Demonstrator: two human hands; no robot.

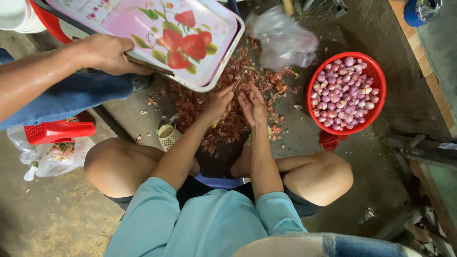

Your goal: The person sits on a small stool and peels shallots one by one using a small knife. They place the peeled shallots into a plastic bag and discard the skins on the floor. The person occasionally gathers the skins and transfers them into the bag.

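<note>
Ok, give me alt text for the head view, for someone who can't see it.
A seated person's left hand holds a small knife beside the open right hand, over a pile of reddish peels on the floor. A red basket of peeled shallots sits to the right; another person's hand holds a strawberry-print tray at upper left.

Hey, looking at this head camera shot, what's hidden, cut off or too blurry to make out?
- Left hand: holds a thin blade; its handle is hidden inside the fist.
- Right hand: whatever it holds is covered by its fingers.
- Plastic bag: motion-blurred, contents unreadable.
- Floral tray: cut off by the top edge; another person's hand covers its near rim.
- Red basket: peeled bulbs too small to count.
</note>
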